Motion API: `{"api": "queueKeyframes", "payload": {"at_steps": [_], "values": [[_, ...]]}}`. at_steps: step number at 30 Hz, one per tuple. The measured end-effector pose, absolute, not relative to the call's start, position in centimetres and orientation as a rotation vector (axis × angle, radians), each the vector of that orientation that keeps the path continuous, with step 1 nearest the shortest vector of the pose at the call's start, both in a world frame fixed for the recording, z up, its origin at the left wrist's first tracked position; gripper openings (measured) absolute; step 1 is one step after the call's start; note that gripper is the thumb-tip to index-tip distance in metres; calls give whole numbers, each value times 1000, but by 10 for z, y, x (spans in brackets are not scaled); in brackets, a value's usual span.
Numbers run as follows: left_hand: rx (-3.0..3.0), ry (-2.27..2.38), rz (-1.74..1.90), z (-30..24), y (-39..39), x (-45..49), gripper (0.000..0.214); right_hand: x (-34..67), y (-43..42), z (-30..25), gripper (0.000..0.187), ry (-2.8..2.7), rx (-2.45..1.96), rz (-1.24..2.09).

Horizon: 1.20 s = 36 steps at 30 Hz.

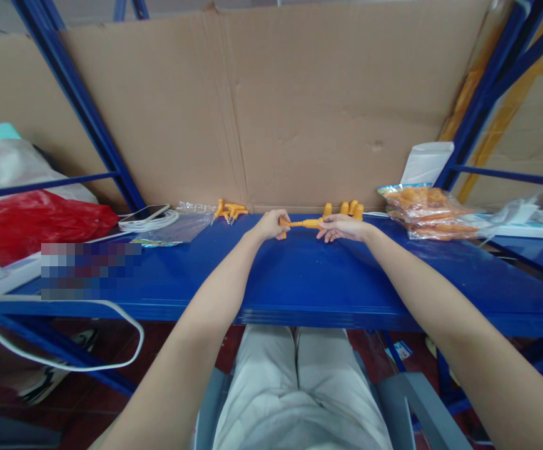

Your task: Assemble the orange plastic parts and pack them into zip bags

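Both my arms reach across the blue shelf (pixel 299 275). My left hand (pixel 271 225) is closed around one end of a slim orange plastic tool (pixel 304 223). My right hand (pixel 341 227) pinches its other end, so the tool hangs level between them just above the shelf. Behind my right hand stand several short orange caps (pixel 346 208). To the left of my left hand lie a few orange T-handled corkscrew pieces (pixel 229 210).
A cardboard sheet (pixel 276 106) backs the shelf. At left are a clear plastic bag (pixel 177 228), a phone with white cable (pixel 148 217) and a red bag (pixel 32 222). At right lie packed bags of orange parts (pixel 428 212) and a white pouch (pixel 426 162).
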<state>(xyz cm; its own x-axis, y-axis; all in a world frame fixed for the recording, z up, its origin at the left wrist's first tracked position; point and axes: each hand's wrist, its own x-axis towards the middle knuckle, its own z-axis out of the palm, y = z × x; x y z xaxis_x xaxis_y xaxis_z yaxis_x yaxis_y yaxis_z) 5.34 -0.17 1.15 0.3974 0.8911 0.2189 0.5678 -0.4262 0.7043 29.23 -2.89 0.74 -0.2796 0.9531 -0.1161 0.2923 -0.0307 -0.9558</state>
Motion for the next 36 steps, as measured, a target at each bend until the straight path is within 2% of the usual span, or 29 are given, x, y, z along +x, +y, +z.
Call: {"api": "queueKeyframes", "payload": {"at_steps": [6,13,17,29,36], "values": [[2140,1230,801,10,1,53,20,287,-29,5,46,-1623,-1404,1227],[2176,1246,781,11,1,54,18,285,-27,4,55,-1656,-1488,1155],[2171,1246,784,12,-1,54,19,284,-27,3,49,-1634,-1462,1139],[2136,1229,789,13,-3,54,19,290,-29,7,12,-1572,-1332,1359],[2145,1194,797,11,1,52,19,288,-30,8,8,-1558,-1335,1350]]}}
